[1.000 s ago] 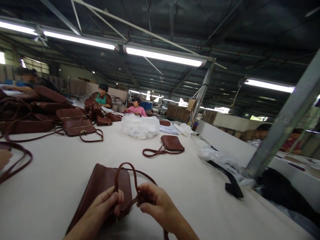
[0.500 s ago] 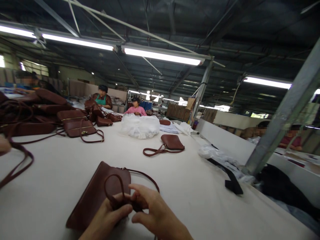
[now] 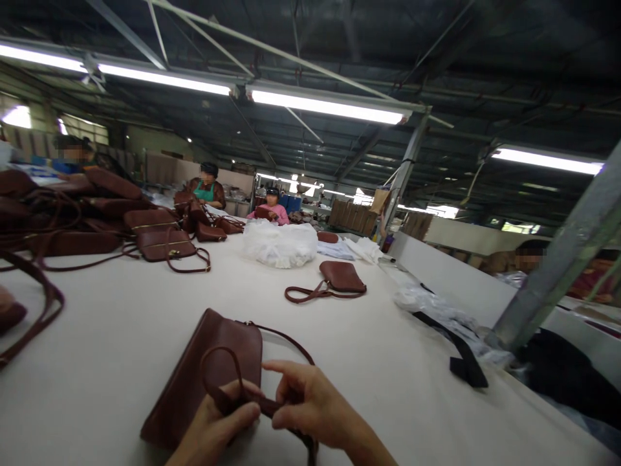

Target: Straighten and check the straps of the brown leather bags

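A dark brown leather handbag [image 3: 191, 375] lies tilted on the white table right in front of me. My left hand [image 3: 220, 421] is closed on its strap [image 3: 268, 406], thumb on top, and a loop of strap stands up above the fingers. Just to the right, my right hand [image 3: 317, 404] pinches the same strap between thumb and curled fingers, with the index finger stretched out. The strap runs on below the right hand, and another stretch of it arches behind the hands from the bag's upper corner. What lies under the fingers is hidden.
A smaller brown bag [image 3: 342, 277] lies further back, behind it a white plastic bundle [image 3: 280, 244]. Brown bags [image 3: 158, 244] are heaped at left, where another person's hand [image 3: 6, 301] shows. Black strip [image 3: 466, 369] and metal post [image 3: 548, 272] stand right. Several people sit beyond.
My right hand has moved slightly right, away from the left, and more strap shows between them. The view has shifted a little. At left, another person's hand now shows with a brown item.
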Demonstrator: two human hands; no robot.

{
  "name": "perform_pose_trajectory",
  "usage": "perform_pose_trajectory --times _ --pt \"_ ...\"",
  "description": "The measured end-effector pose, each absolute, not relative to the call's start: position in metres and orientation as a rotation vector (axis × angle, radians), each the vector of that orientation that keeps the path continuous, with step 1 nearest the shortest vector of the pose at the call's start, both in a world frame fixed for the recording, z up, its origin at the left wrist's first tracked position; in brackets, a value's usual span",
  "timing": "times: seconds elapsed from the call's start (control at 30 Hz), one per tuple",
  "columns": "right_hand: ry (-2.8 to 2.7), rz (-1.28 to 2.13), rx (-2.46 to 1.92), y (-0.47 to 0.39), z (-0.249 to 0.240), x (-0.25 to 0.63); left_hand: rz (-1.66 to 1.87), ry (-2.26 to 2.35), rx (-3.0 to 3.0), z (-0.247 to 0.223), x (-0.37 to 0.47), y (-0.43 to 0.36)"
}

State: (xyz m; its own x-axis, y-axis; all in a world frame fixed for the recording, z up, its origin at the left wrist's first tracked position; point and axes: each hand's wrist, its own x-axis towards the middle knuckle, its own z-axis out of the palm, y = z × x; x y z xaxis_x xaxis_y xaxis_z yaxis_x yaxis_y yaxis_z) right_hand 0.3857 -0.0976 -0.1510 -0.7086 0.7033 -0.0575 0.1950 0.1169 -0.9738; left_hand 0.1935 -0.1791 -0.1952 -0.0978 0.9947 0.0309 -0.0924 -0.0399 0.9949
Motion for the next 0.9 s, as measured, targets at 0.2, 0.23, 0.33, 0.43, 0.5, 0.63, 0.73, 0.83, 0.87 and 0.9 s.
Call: perform_pose_trajectory --times 0.2,0.23,0.33,0.43,0.5,0.63,0.73,0.83,0.87,0.9 --pt "-1.702 1.744 -0.9 -0.077 -0.174 0.457 1.462 1.237 0.97 -0.208 0.196 -0.179" --pt "-1.696 1.758 -0.91 -0.077 -0.174 0.463 1.459 1.24 0.987 -0.21 0.197 -0.178" --pt "-1.901 1.699 -0.916 -0.087 -0.161 0.456 1.416 1.237 1.049 -0.214 0.2 -0.173" --pt "-2.169 1.406 -0.972 -0.103 -0.139 0.419 1.349 1.185 1.089 -0.212 0.2 -0.17" --pt "-2.328 1.126 -1.014 -0.11 -0.129 0.393 1.368 1.151 1.098 -0.209 0.2 -0.17" --pt "-2.37 0.911 -0.901 -0.111 -0.131 0.361 1.51 1.145 1.094 -0.203 0.203 -0.172" --pt "-2.242 1.119 -0.797 -0.108 -0.144 0.359 1.566 1.151 1.077 -0.202 0.205 -0.176" --pt "-2.098 1.346 -0.756 -0.101 -0.161 0.377 1.636 1.222 1.027 -0.203 0.202 -0.178" --pt "-2.041 1.395 -0.768 -0.098 -0.167 0.386 1.645 1.245 1.0 -0.204 0.2 -0.179" --pt "-1.987 1.427 -0.792 -0.094 -0.172 0.396 1.646 1.263 0.974 -0.205 0.198 -0.179"
